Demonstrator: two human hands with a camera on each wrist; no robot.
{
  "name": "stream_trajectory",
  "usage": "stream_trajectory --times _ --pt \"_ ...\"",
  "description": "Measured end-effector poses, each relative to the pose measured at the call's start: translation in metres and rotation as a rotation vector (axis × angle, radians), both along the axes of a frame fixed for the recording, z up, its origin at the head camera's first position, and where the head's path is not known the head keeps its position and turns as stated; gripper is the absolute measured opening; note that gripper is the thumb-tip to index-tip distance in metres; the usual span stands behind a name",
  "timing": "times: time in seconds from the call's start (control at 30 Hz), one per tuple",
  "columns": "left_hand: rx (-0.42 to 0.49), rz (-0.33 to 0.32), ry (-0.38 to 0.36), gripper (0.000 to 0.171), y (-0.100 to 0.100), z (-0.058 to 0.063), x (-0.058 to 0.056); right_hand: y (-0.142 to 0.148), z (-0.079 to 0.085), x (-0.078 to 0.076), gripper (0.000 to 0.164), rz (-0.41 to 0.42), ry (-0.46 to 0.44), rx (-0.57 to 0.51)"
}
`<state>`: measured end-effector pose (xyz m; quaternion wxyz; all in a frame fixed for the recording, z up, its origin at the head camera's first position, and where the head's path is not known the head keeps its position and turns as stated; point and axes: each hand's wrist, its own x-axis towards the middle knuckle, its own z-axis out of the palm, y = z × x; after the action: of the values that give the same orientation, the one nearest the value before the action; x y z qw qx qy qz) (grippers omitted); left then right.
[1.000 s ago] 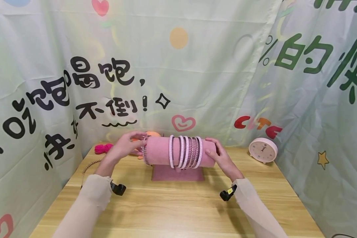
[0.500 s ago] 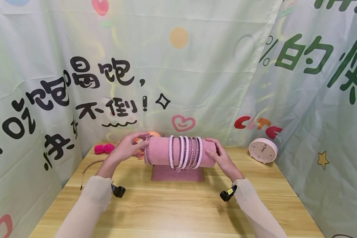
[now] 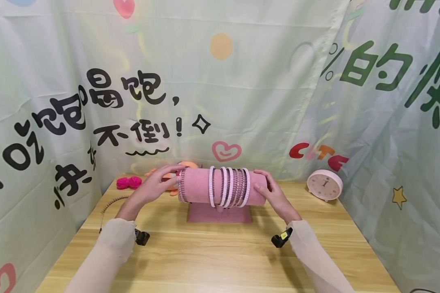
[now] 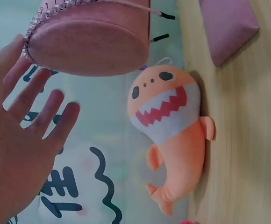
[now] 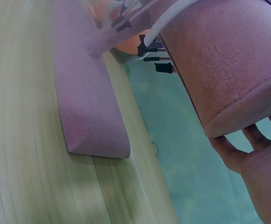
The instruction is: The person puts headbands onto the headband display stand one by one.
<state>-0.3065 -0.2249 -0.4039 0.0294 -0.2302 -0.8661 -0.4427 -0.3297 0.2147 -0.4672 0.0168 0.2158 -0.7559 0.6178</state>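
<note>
A pink velvety headband stand, with a horizontal roll [image 3: 196, 185] on a flat base [image 3: 218, 213], stands at the back of the table. A beaded headband [image 3: 182, 191] sits round the roll's left end. My left hand [image 3: 152, 185] touches that headband with its fingertips, its fingers mostly straight and spread in the left wrist view. My right hand [image 3: 275, 193] holds the roll's right end, thumb in front and fingers over the top. Several white headbands [image 3: 211, 187] and patterned ones [image 3: 238, 187] ring the roll's right half. Their black tips [image 5: 163, 67] stick out underneath.
An orange shark plush [image 4: 173, 126] lies behind the stand's left end. Left of it is a bright pink bundle [image 3: 128, 182]. A thin loose headband [image 3: 110, 203] lies beside my left forearm. A round clock [image 3: 324, 185] stands at the back right, near the printed curtain [image 3: 264, 122].
The beaded headband has slid slightly right onto the roll's left end. My left hand's fingers have straightened and its wrist has shifted a little left. The right hand has stayed put.
</note>
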Motion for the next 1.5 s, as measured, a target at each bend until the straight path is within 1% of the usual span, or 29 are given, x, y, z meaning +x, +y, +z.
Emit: stream_trajectory --times 0.2,0.43,0.5,0.6,1.07,1.3,1.5 --pt "-0.039 0.012 0.058 0.046 0.007 -0.001 -0.006 0.000 0.000 0.000 0.055 0.002 -0.001 -0.001" --pt "-0.045 -0.031 0.144 0.041 0.020 -0.002 -0.013 0.000 0.000 0.000 0.055 0.007 -0.008 0.003" --pt "-0.044 -0.044 0.159 0.040 0.024 -0.002 -0.015 0.000 0.000 0.000 0.055 0.006 -0.007 0.000" --pt "-0.043 -0.048 0.161 0.039 0.031 -0.002 -0.016 0.001 0.001 0.000 0.055 0.004 -0.005 0.001" --pt "-0.096 -0.010 0.174 0.041 0.055 0.000 -0.018 0.000 0.001 0.000 0.055 0.006 -0.011 -0.002" --pt "-0.121 -0.024 0.234 0.038 0.062 0.000 -0.021 -0.001 0.001 0.001 0.055 0.005 -0.012 -0.002" --pt "-0.130 -0.013 0.252 0.037 0.066 -0.001 -0.022 -0.001 0.001 0.002 0.056 -0.003 -0.019 -0.005"
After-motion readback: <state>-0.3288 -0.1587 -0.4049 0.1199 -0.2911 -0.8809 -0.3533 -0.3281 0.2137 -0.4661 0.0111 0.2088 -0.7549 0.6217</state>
